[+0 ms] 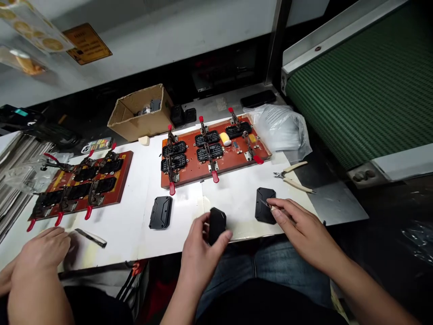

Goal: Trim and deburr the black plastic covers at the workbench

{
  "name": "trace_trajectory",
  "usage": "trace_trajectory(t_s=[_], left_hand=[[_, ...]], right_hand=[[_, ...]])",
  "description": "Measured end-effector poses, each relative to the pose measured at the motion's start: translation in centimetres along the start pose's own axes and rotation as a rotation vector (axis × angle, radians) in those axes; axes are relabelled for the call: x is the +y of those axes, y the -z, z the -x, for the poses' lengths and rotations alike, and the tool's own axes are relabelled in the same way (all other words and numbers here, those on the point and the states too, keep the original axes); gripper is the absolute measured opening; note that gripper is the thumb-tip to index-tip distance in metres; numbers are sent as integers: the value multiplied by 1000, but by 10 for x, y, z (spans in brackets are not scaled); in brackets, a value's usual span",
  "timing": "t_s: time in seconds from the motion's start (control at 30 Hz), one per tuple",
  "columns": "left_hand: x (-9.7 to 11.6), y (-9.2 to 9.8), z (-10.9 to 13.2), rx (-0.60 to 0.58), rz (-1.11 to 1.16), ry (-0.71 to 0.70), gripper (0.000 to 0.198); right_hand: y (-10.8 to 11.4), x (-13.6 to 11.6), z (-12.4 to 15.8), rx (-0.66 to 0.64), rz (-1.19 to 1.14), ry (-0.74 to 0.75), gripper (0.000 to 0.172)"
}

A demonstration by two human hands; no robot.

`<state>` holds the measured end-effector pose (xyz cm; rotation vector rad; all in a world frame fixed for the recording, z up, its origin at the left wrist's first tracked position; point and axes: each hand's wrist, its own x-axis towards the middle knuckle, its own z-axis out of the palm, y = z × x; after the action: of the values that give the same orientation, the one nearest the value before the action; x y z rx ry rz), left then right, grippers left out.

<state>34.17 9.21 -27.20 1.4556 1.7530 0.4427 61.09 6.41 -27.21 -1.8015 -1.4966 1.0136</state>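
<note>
My left hand (203, 248) grips a black plastic case (217, 222) by its edges, tilted up above the front of the white table. Over another black case (262, 212), which lies flat on the table, my right hand (294, 221) pinches a small thin blade-like piece (266, 204); its exact kind is too small to make out. A third black case (160, 212) rests to the left of my left hand. Beyond my hands, a red-brown fixture board (189, 174) with red-handled toggle clamps carries several black molded parts (209, 152).
Cream-handled nippers (294, 176) and a clear plastic bag (280, 131) lie right of the board. A cardboard box (138, 119) stands behind. At left are a second clamp board (125, 176) and a co-worker's hand (47, 248). A green conveyor (365, 85) borders the right.
</note>
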Motion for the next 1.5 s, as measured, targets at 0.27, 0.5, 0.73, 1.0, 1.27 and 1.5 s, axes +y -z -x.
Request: trace_trajectory(t_s=[0.27,0.5,0.73,1.0,1.27,1.5], left_hand=[[53,-50,-42,-11,-320,-355,76],[33,-28,-4,-72,-127,-345,57],[-59,78,-51,517,-378,-20,72],[-78,93,-54,546,-187,69,86],[-21,25,34,-138,347,-232,62],[1,9,45,-271,381,-207,79]], right_hand=[[14,7,16,65,-113,-73,39],[6,34,26,84,-128,-106,39],[-11,43,24,76,-114,-121,48],[-16,35,31,5,-150,-73,44],[-21,-13,35,-295,-108,369,34],[-23,-32,29,-335,-66,637,41]])
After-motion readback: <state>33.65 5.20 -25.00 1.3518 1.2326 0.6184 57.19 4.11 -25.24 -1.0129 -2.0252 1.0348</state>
